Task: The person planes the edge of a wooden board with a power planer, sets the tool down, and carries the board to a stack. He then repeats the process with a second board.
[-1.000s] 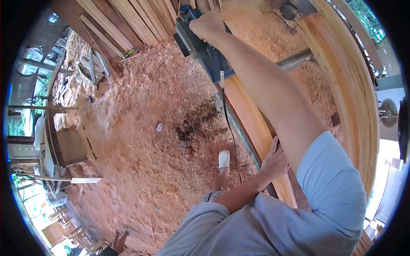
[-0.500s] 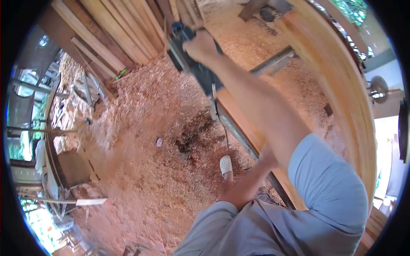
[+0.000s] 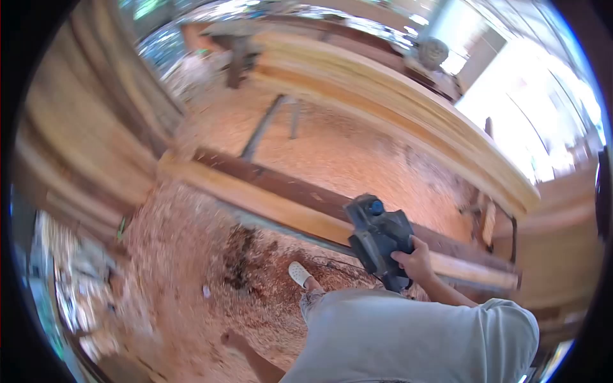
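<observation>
My right hand (image 3: 415, 258) is wrapped round the handle of a black electric planer (image 3: 377, 236). The planer sits on a long narrow plank (image 3: 274, 207), close in front of my body. Beside the plank, on its far side, runs a dark brown board (image 3: 294, 191). Low on the left, my left hand (image 3: 235, 341) hangs out over the floor, away from the plank, its fingers curled in with nothing showing in them. A thin dark cord (image 3: 338, 265) trails near the planer.
Across from me stands a thick wide timber slab (image 3: 357, 83) on metal supports. Boards (image 3: 89, 115) lean at the left. Wood shavings cover the ground (image 3: 191, 255), and my foot in a white clog (image 3: 298, 274) stands near the plank.
The planer came back from the plank's far end to near my body, in my right hand. My left hand swung out to the left. The view turned right.
</observation>
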{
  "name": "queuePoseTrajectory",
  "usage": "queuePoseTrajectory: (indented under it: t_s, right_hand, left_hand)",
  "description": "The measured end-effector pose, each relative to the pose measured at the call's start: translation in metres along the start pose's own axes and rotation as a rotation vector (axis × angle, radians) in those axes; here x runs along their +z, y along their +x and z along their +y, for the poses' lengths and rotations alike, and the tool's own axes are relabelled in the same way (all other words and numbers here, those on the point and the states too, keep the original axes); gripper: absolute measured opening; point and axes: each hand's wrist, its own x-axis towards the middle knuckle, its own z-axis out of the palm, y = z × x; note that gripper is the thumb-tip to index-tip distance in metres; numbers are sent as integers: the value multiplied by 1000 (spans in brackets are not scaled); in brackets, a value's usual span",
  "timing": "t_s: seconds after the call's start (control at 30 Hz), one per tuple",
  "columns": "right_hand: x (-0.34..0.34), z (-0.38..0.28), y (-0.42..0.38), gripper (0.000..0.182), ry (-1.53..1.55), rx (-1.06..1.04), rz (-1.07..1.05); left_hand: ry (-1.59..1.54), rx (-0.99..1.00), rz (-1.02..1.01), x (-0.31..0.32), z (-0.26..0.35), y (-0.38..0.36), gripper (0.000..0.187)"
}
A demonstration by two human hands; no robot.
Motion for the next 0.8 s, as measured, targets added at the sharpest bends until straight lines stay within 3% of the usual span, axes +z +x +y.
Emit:
queuePoseTrajectory:
  t_s: [0.03,0.1,0.17,0.23,0.3,0.37,0.47,0.6,0.67,0.8]
  right_hand:
    - [-25,12,-21,29,85,28,118]
    - [-67,42,-65,20,207,78,333]
    - [-102,83,-110,19,389,98,569]
    - [-128,118,-157,20,483,138,725]
    - [-155,157,-198,24,621,171,845]
    - [-184,199,-232,27,667,179,926]
    - [-227,236,-290,28,761,261,1055]
    - [-262,288,-358,29,855,322,1299]
    - [-275,307,-388,29,880,347,1407]
    - [-303,349,-425,31,939,355,1652]
  left_hand:
    - [-1,75,-55,17,17,11,37]
    - [-3,135,27,51,71,19,43]
    - [-71,384,-175,75,158,-28,42]
    - [52,870,-116,126,217,-73,40]
    - [-169,988,-605,182,267,-110,41]
    - [-257,1188,-634,146,309,-228,48]
    - [-3,1291,-743,153,308,-357,57]
    - [224,1391,-1079,169,216,-525,58]
    - [563,1802,-899,127,179,-604,57]
    - [302,1911,-961,144,114,-709,56]
